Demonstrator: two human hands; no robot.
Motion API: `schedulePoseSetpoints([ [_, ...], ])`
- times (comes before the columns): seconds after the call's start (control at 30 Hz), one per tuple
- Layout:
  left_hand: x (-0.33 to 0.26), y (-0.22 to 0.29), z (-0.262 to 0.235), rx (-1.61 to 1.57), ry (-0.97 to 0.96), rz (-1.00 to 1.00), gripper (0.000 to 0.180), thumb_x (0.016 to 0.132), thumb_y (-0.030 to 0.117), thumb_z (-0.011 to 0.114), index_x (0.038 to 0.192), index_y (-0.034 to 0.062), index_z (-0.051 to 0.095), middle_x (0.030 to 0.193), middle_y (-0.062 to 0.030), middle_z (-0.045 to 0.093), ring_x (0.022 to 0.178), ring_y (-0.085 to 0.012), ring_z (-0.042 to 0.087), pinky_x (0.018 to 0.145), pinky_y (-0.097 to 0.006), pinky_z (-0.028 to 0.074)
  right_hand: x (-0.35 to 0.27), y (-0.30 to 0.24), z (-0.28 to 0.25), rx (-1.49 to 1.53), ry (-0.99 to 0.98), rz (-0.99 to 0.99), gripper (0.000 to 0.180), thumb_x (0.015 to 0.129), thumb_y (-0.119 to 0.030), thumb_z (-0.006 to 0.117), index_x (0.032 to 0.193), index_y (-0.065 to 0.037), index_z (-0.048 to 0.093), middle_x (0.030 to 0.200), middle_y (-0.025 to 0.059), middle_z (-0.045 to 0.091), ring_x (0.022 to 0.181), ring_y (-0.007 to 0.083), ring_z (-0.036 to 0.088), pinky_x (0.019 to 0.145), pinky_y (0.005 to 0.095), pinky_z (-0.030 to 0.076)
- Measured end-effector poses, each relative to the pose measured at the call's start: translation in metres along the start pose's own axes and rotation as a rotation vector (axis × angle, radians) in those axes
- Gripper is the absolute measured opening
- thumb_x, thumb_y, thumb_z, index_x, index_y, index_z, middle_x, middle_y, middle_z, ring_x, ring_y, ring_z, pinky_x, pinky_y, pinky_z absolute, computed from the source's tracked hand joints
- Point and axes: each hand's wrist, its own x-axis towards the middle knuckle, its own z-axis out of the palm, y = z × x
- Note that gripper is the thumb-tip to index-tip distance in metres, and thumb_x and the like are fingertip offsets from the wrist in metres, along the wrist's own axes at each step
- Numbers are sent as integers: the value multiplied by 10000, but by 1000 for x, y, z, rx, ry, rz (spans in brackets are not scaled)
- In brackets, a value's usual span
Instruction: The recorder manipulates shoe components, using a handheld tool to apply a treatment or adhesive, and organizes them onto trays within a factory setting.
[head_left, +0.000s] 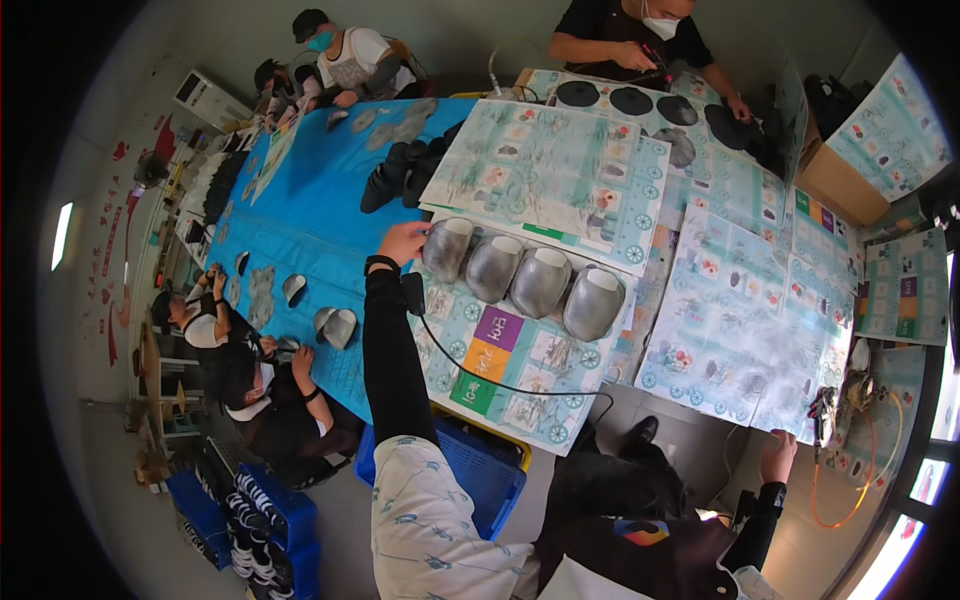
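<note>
A row of several grey, rounded cup-shaped pieces (541, 280) with pale openings at their upper ends lies on a printed board (480, 340) in front of me. My left hand (403, 243) reaches out to the leftmost piece (447, 250), its fingers closed at that piece's left edge. At the lower right, my right hand (778, 457) has its fingers bent at the near edge of another printed sheet (745, 330), which is smudged with grey. A spray gun (822, 412) hangs just right of that hand.
A larger stained board (545, 175) lies behind the row. Blue-covered table (310, 200) to the left carries grey pieces and black ones (400, 175). A blue crate (480, 480) sits below my left arm. An orange hose (845, 520) loops at right. Co-workers sit around.
</note>
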Motion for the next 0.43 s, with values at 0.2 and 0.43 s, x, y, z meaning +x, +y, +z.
schedulePoseSetpoints([
  [0.2, 22, -36, 17, -178, -160, 79, 384, 1005, 89, 497, 1361, 82, 640, 993, -42, 702, 731, -129, 594, 640, -326, 485, -26, -37, -10, 4, 58, -72, 257, 791, -32, 647, 1046, -60, 634, 1097, 152, 605, 1105, 376, 547, 975, 454, 443],
  [0.43, -19, -59, 35, -165, 527, 232, 471, 1020, 91, 491, 1491, 105, 488, 1278, -105, 654, 1022, -195, 642, 903, -315, 501, -47, -183, -8, 517, -230, -115, 345, 733, -32, 667, 1075, -57, 628, 1132, 188, 586, 1153, 394, 520, 1014, 453, 425],
])
